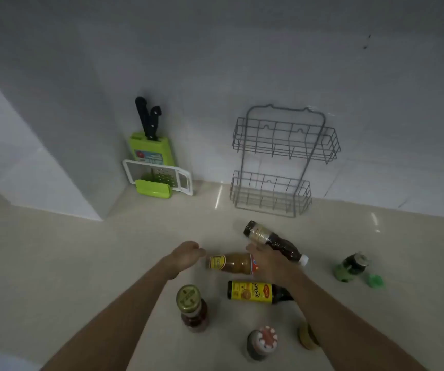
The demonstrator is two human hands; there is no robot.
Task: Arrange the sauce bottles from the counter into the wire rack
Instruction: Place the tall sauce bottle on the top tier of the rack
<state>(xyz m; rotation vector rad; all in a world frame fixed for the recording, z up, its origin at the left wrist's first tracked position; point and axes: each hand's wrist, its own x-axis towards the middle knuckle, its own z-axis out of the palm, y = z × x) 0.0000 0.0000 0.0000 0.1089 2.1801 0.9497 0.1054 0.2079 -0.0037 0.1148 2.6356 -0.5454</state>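
Beige counter runs to a grey wall, where the wire rack stands. Right hand grips a dark sauce bottle, tilted, in front of the rack. Left hand, loosely curled and holding nothing, hovers beside a brown bottle lying flat.

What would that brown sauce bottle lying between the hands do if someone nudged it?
The brown sauce bottle looks round and lies sideways on the glossy counter, so it would probably roll. It seems nearly full, so likely heavy for its size.
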